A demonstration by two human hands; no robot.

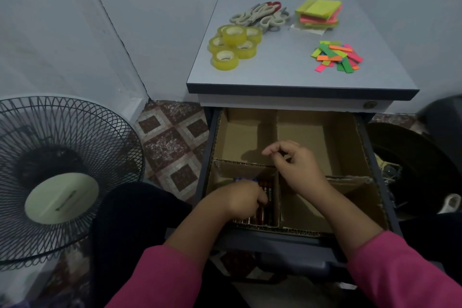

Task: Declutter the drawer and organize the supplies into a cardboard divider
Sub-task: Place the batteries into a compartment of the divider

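Here, left hand (243, 197) grips what look like pencils (265, 210) in the divider (277, 132); right hand (295, 161) loosely curled, empty.

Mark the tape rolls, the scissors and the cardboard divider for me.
tape rolls (231, 34): head view, top of the uppermost yellow roll.
scissors (260, 14): head view, pale handles of the pile.
cardboard divider (276, 130): head view, central upright wall.
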